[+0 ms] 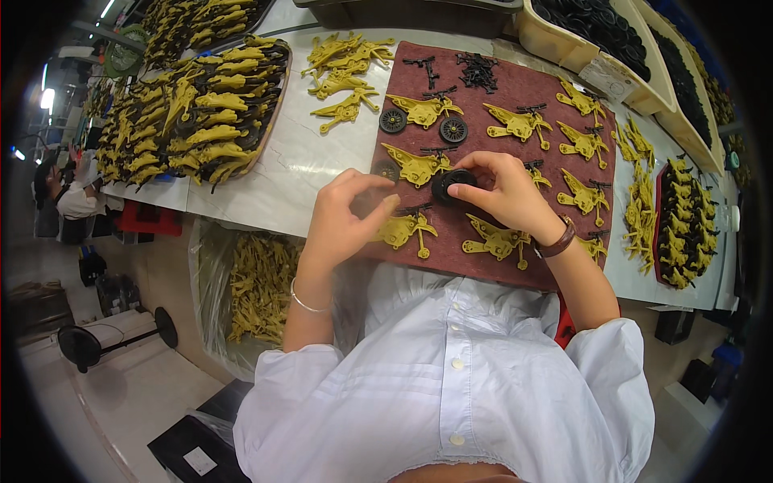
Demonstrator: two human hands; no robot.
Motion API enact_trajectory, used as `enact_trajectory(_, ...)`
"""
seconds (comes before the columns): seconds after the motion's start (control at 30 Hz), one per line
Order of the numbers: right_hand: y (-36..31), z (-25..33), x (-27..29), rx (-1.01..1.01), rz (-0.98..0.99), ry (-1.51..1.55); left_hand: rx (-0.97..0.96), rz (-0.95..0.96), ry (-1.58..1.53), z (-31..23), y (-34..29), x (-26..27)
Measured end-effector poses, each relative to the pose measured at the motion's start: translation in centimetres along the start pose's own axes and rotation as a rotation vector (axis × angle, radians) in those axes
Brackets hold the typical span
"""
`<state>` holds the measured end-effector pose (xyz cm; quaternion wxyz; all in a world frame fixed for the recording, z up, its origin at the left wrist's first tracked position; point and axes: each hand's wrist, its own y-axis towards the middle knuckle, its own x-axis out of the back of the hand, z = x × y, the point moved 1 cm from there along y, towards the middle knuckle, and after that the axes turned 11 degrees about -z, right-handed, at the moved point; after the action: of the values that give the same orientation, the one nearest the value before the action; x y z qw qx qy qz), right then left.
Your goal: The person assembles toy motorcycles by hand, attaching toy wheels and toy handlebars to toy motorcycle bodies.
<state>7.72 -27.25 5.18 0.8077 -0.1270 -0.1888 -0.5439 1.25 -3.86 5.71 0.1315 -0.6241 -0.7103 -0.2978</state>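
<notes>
while right hand pinches black wheel, left hand beside yellow frame

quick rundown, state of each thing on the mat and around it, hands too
right hand: pinching a black wheel against a yellow bike frame
left hand: fingers curled, over a wheel-less frame
finished bike: both wheels on
other frames on red mat: no wheels
tray of bikes: piled full
beige bin: filled with black parts
</notes>
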Motion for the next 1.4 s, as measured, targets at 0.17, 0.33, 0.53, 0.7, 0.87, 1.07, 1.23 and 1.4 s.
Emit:
enact_trajectory(0.17, 0.0, -1.1, -0.3, -0.008, 0.069, -0.081, 0.372, 0.036, -0.342, 0.9, -0.9, 1.1)
enact_trajectory(0.33, 0.0, 0.1, 0.3, -0.114, 0.077, -0.056, 0.394, 0.054, -0.321, 1.5, -1.9, 1.6)
enact_trajectory(0.53, 0.0, -0.3, 0.5, -0.203, 0.078, 0.074, 0.352, 0.026, -0.347, 1.6, -2.1, 1.0)
enact_trajectory(0.7, -0.1, 0.2, 0.8, -0.154, -0.046, 0.108, 0.199, -0.015, -0.267, 0.1, -1.3, 0.2)
enact_trajectory(0.87, -1.5, 2.3, -0.2, 0.033, 0.073, 0.367, 0.150, 0.018, -0.430, -2.2, -0.8, -0.6)
enact_trajectory(1.07, -3.2, 3.8, -2.1, -0.081, 0.046, 0.507, 0.183, 0.045, -0.426, -1.5, -2.1, 0.5)
enact_trajectory(1.23, -4.9, 2.8, -3.3, 0.055, 0.056, 0.201, 0.331, 0.045, -0.116, 0.6, -3.6, 3.3)
enact_trajectory(1.4, -5.7, 2.0, -4.8, 0.194, 0.099, 0.071, 0.385, 0.035, -0.030, 2.7, -5.1, 3.5)
